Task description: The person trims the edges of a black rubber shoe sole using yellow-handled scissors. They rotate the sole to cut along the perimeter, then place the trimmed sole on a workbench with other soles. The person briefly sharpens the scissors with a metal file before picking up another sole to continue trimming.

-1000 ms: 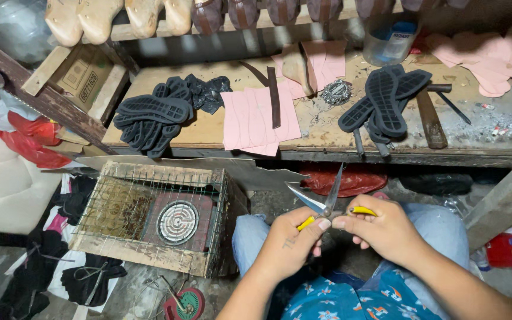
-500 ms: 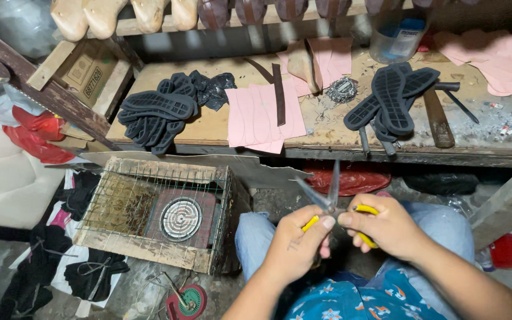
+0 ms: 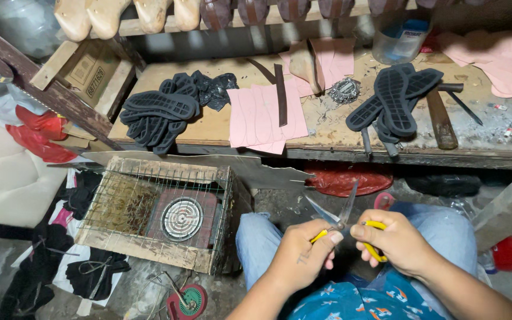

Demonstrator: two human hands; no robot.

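Over my lap both hands hold a pair of scissors (image 3: 339, 214) with yellow handles, its blades spread apart and pointing up toward the workbench. My left hand (image 3: 300, 255) grips one yellow handle low at the centre. The other handle loop sits in my right hand (image 3: 395, 240), just to the right. Nothing lies between the blades.
A wooden workbench (image 3: 208, 127) ahead carries two heaps of black shoe soles (image 3: 155, 112) (image 3: 395, 98), pink cut sheets (image 3: 262, 112), a hammer (image 3: 440, 115) and a plastic jar (image 3: 401, 32). Shoe lasts (image 3: 114, 15) line a shelf above. A wire-caged electric coil heater (image 3: 161, 213) stands left of my knees.
The view has shifted slightly. My hands and the scissors stay over my lap, with the blades still spread.
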